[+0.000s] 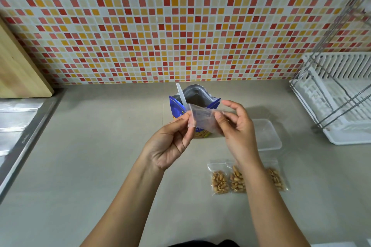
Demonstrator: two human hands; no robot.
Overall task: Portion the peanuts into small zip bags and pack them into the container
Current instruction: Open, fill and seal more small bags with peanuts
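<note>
An empty clear zip bag (202,118) is held up between both hands above the counter. My left hand (170,142) pinches its left edge and my right hand (236,126) pinches its right side. Behind it stands the open blue peanut pouch (176,109) with a white spoon (180,93) sticking out of it. A clear plastic container (267,136) sits on the counter to the right, partly behind my right hand. Three small bags filled with peanuts (219,180) lie in a row near my right forearm, which covers part of them.
A white dish rack (339,102) with a metal frame stands at the right. A wooden cutting board (18,72) leans at the far left above a steel sink drainboard (16,124). The grey counter (100,146) meets a tiled wall behind.
</note>
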